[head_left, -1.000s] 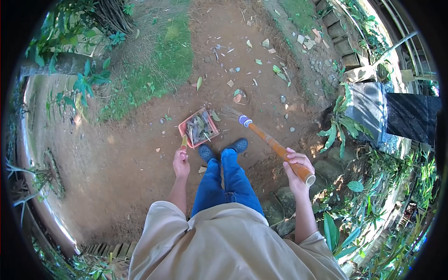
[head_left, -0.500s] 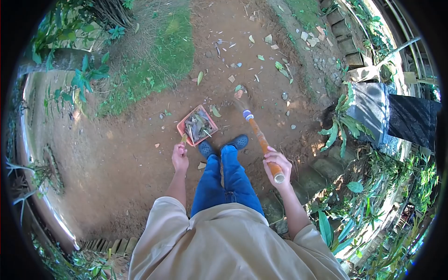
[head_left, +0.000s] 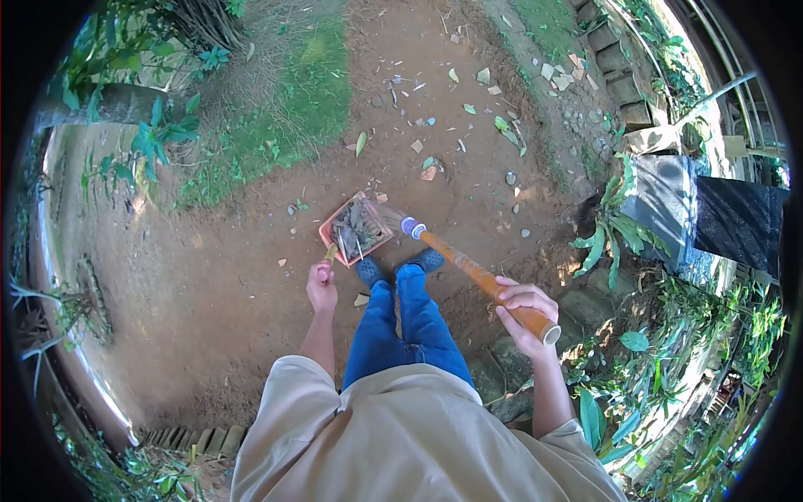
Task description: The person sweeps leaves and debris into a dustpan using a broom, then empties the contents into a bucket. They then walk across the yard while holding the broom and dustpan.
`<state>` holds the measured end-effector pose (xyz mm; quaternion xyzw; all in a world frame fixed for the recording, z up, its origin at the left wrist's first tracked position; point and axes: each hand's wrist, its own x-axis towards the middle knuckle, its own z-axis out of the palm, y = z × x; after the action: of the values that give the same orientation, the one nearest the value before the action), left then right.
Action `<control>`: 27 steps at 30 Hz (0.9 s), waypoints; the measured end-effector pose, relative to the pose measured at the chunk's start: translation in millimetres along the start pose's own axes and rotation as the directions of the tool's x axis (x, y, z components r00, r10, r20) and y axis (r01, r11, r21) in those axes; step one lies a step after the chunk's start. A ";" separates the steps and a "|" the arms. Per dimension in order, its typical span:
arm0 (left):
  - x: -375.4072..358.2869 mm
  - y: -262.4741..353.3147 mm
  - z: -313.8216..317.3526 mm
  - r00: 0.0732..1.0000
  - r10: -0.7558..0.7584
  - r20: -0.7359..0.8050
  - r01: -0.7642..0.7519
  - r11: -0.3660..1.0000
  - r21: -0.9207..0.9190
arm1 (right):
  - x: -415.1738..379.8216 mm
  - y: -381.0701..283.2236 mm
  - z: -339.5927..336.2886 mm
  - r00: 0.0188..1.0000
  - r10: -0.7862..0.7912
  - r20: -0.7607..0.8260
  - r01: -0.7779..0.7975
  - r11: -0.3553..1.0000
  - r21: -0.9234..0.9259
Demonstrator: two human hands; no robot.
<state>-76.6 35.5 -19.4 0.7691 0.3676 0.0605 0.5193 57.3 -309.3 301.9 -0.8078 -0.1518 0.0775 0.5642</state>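
Observation:
My left hand [head_left: 322, 287] is closed around the handle of an orange-red dustpan [head_left: 327, 232], which rests on the dirt just beyond my left shoe. Dry leaves and debris [head_left: 355, 227] lie inside the pan. In my right hand [head_left: 527, 314] is a broom [head_left: 468, 266] with an orange-brown stick and a purple-and-white binding. Its thin bristles [head_left: 386, 216] reach the right side of the dustpan, blurred and partly see-through. The stick slants from the pan up toward my right side.
My dark clogs [head_left: 430, 255] stand close to the dustpan. Loose leaves [head_left: 506, 130] and stone chips [head_left: 428, 174] dot the dirt path. Grass [head_left: 301, 109] borders it at upper left. Stone edging [head_left: 615, 58], plants [head_left: 615, 222] and a dark panel [head_left: 736, 222] lie to the right.
My right hand has moved right and slightly down, while the broom's bristle end has swung left and nearer, from the open dirt to the dustpan. The dustpan has barely moved.

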 end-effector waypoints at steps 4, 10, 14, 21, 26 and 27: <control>-4.2 7.6 -3.1 1.000 0.009 -0.030 -0.010 1.000 -0.017 | 10.5 -3.5 -6.5 0.999 -0.035 -0.007 0.035 0.998 -0.061; -11.0 10.0 -1.7 0.996 -0.010 -0.090 0.005 0.998 -0.057 | 28.8 10.5 0.6 0.990 -0.111 -0.090 0.103 0.991 -0.085; -7.2 2.0 3.6 0.993 -0.025 -0.116 0.019 0.999 -0.050 | 31.3 33.8 27.1 0.983 -0.178 -0.044 0.169 0.973 -0.160; 2.9 3.4 9.9 0.993 -0.044 -0.111 0.038 0.998 -0.050 | 8.3 52.0 68.1 0.974 -0.121 0.189 0.145 0.982 -0.118; 7.9 1.9 6.3 0.992 -0.065 -0.105 0.057 0.995 -0.083 | 10.7 30.6 48.0 0.982 -0.117 0.151 0.136 0.984 -0.119; 7.1 -0.6 5.1 0.992 -0.049 -0.115 0.040 0.996 -0.082 | 14.2 25.5 36.7 0.985 -0.116 0.127 0.130 0.986 -0.108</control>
<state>-69.3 36.2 -24.2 0.7346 0.4118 0.1086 0.5281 63.8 -280.1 265.8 -0.8221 -0.2396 0.0821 0.5099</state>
